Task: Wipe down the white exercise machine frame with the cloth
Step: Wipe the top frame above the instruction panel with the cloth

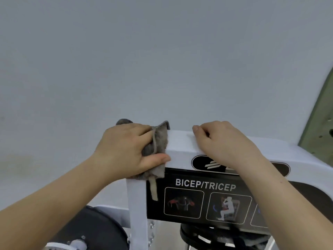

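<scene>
The white exercise machine frame (182, 143) crosses the lower middle of the view, with an upright post (137, 204) running down from its left corner. My left hand (124, 150) grips a grey cloth (158, 141) against that top left corner, thumb on the front face. A loose strip of the cloth hangs down over the post. My right hand (223, 143) rests on top of the frame to the right, its fingers curled over the far edge, holding nothing else.
A black BICEP/TRICEP instruction panel (203, 201) is fixed under the top bar. A black round pad (97, 230) sits low at the left, and a black wheel-like part (207, 237) lies below the panel. A pale wall fills the background; a green surface (322, 114) edges the right.
</scene>
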### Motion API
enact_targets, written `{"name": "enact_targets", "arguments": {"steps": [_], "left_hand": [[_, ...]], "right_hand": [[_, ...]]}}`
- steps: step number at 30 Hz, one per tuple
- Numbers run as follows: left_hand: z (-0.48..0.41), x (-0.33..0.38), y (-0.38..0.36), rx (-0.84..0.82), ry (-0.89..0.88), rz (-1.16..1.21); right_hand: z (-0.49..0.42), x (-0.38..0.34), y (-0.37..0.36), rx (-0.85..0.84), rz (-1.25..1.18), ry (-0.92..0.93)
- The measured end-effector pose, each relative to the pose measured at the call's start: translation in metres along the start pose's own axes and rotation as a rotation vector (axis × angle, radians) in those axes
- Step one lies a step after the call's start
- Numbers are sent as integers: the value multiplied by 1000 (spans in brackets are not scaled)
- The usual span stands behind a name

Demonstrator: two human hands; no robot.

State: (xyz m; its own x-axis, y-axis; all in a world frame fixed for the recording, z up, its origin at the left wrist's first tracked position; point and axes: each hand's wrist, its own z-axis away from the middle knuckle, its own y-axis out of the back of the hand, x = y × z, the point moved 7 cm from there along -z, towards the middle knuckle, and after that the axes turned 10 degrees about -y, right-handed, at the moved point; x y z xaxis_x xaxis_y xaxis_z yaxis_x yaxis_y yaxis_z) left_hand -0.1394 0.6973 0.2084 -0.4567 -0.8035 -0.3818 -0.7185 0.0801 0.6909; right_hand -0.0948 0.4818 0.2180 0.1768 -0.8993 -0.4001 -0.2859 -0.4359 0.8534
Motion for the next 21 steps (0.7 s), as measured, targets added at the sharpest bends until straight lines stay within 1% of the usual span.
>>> {"name": "enact_targets", "arguments": {"steps": [3,6,8,9,10,12,14,16,18,20,21], "left_hand": [[-39,40,-8,-72,-23,20],[-42,42,-11,-160,-87,137],[-26,34,-8,-211,-155,187],[-18,29,-8,-236,-183,168],[-12,24,-7,-257,-191,136],[-12,21,-8,-283,-155,114],[-30,39,-13,-283,-149,96],[-58,73,-18,-259,-173,77],[-76,97,-17,-227,-189,102],[-76,103,-13,-191,-224,156],[-71,100,-10,-178,-212,195]], "right_hand": [[-3,3,2,9,-65,-11],[1,7,8,3,-113,25],[12,11,17,54,2,46],[20,16,24,89,81,49],[27,24,30,118,145,50],[40,41,38,135,205,48],[43,52,41,144,199,67],[40,54,40,145,211,125],[39,64,46,131,218,151],[41,93,60,137,222,150],[43,112,66,138,220,157]]}}
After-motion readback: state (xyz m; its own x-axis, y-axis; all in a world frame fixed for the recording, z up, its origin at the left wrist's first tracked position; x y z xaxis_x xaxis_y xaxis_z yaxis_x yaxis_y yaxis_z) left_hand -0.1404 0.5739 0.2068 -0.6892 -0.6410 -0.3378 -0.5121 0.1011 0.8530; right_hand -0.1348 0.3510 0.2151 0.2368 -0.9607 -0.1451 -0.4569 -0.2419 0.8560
